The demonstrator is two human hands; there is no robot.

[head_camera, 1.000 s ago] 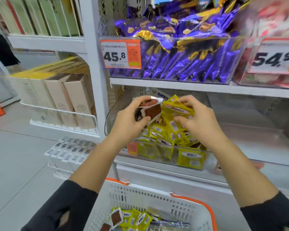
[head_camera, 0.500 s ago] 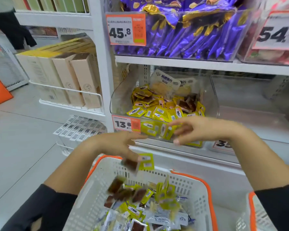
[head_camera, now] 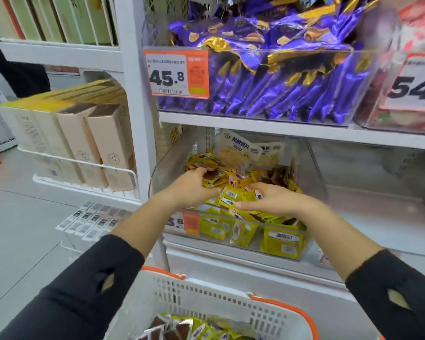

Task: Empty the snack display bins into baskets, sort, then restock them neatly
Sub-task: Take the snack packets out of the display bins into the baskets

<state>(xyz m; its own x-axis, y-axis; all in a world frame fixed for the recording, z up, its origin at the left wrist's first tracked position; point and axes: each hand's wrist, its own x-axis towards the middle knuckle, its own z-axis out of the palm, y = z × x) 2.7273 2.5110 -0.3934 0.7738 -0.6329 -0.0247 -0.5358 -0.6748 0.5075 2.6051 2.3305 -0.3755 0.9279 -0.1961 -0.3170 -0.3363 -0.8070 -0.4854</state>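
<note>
A clear display bin point(head_camera: 312, 168) on the lower shelf holds a heap of small yellow snack packets point(head_camera: 277, 241), with two larger pale bags point(head_camera: 236, 149) leaning at its back. Both my hands are inside the bin on top of the heap. My left hand point(head_camera: 190, 190) cups packets at the heap's left side, thumb up and fingers curled in. My right hand point(head_camera: 274, 200) curls its fingers over packets near the middle. Below me stands a white basket with an orange rim point(head_camera: 206, 298), holding yellow and brown packets point(head_camera: 179, 327).
Above is a bin of purple packets point(head_camera: 268, 77) with a 45.8 price tag point(head_camera: 177, 74), and a red-and-white bin point(head_camera: 407, 114) to its right. An empty clear bin point(head_camera: 378, 192) sits right of mine. Beige boxes point(head_camera: 96, 143) fill the left rack.
My hands carried a load of packets down from the bin and dropped it into the basket. Both have come back up and are on the heap in the bin again.
</note>
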